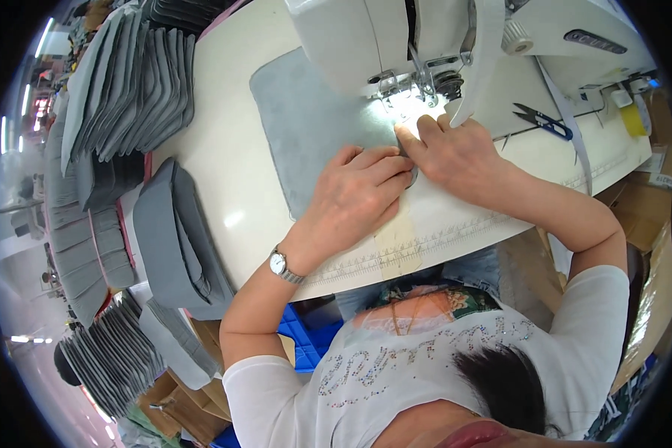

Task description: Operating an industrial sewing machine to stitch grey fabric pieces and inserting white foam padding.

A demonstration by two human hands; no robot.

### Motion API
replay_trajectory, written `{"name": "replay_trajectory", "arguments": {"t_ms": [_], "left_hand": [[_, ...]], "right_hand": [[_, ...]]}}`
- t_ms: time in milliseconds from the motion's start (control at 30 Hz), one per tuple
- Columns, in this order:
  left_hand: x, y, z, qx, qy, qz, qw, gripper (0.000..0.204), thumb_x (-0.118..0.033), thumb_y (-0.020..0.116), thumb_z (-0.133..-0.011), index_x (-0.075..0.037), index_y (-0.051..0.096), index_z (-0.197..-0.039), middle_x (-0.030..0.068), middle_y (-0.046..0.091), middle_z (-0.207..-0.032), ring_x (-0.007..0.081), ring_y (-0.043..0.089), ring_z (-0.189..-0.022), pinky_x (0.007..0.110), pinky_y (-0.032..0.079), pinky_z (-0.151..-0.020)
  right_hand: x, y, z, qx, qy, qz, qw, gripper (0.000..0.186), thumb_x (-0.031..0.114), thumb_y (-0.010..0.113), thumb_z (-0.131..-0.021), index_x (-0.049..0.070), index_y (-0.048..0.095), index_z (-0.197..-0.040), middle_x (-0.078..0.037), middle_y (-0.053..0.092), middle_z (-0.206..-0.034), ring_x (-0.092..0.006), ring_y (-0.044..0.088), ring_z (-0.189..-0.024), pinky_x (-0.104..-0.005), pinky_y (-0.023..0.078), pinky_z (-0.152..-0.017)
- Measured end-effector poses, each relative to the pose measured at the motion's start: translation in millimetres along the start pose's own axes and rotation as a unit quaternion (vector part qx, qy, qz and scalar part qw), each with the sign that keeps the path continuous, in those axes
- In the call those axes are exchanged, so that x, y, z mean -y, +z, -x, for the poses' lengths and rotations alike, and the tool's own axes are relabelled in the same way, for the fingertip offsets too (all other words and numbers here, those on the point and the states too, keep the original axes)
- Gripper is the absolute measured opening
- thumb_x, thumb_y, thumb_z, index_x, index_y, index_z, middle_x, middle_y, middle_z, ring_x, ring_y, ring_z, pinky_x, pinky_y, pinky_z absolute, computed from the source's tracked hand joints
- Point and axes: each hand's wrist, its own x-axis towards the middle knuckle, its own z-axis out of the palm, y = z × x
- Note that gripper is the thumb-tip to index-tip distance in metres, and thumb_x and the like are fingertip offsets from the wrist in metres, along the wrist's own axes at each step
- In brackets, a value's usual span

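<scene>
A grey fabric panel (306,112) with rounded corners lies on the white sewing table, its right side under the lit needle area of a white sewing machine (336,37). My left hand (357,193), with a watch at its wrist, rests on the panel's near right part, fingers bent together at the edge. Close by, my right hand (455,158) is closed at the same edge, its fingertips just in front of the presser foot (425,93). The cloth between the fingers is mostly hidden, and glare washes out the needle area.
Blue-handled thread snips (545,122) lie right of the machine bed. A printed ruler strip (455,237) runs along the table's near edge. Stacked grey panels (131,89) and folded grey pieces (173,231) stand at the left. A blue crate (306,340) sits below the table.
</scene>
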Motion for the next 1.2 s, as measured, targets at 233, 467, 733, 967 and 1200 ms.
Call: {"name": "replay_trajectory", "arguments": {"t_ms": [233, 467, 733, 967, 1200], "left_hand": [[4.9, 0.5, 0.3, -0.001, 0.012, -0.013, 1.000, 0.024, -0.005, 0.067, -0.067, -0.006, 0.067, -0.091, 0.0016, 0.064, -0.105, 0.0171, 0.059, -0.105, 0.033, 0.046, -0.079], [2.1, 1.1, 2.0, 0.018, 0.013, -0.052, 0.998, 0.024, -0.008, 0.061, -0.074, -0.006, 0.066, -0.098, 0.0016, 0.063, -0.111, 0.0172, 0.057, -0.110, 0.035, 0.048, -0.087], [-3.7, -1.7, 3.0, 0.037, -0.018, -0.052, 0.998, 0.026, -0.009, 0.062, -0.077, -0.008, 0.067, -0.102, 0.0025, 0.062, -0.118, 0.0202, 0.056, -0.117, 0.043, 0.048, -0.095], [-0.2, -1.2, 0.3, 0.037, -0.016, -0.048, 0.998, 0.021, -0.009, 0.059, -0.079, -0.008, 0.068, -0.098, 0.0029, 0.063, -0.116, 0.0187, 0.056, -0.117, 0.042, 0.048, -0.094], [13.3, -1.2, 0.6, 0.015, -0.030, -0.030, 0.999, 0.019, -0.011, 0.065, -0.077, -0.011, 0.069, -0.095, 0.0000, 0.065, -0.112, 0.0182, 0.058, -0.113, 0.042, 0.048, -0.095]], "right_hand": [[-5.6, 10.0, 4.5, 0.019, 0.011, -0.018, 1.000, 0.042, 0.015, 0.060, -0.077, 0.015, 0.061, -0.119, -0.003, 0.052, -0.087, -0.0090, 0.050, -0.050, -0.0253, 0.036, -0.038], [-15.7, 11.6, 3.3, 0.064, 0.052, -0.141, 0.987, 0.048, 0.014, 0.058, -0.080, 0.021, 0.056, -0.128, -0.001, 0.053, -0.090, -0.0143, 0.053, -0.050, -0.0299, 0.041, -0.043], [-8.2, 3.3, 1.5, 0.006, 0.006, -0.069, 0.998, 0.041, 0.013, 0.060, -0.076, 0.003, 0.060, -0.116, -0.006, 0.061, -0.078, -0.0177, 0.063, -0.069, -0.0291, 0.047, -0.057], [2.4, 5.0, -0.5, 0.011, 0.024, -0.023, 0.999, 0.035, 0.015, 0.060, -0.076, 0.004, 0.063, -0.109, -0.005, 0.058, -0.073, -0.0146, 0.059, -0.061, -0.0255, 0.043, -0.052], [-0.7, 12.3, -2.4, 0.062, 0.041, -0.021, 0.997, 0.043, 0.015, 0.058, -0.080, 0.011, 0.060, -0.123, -0.005, 0.056, -0.081, -0.0131, 0.053, -0.046, -0.0305, 0.042, -0.043]]}}
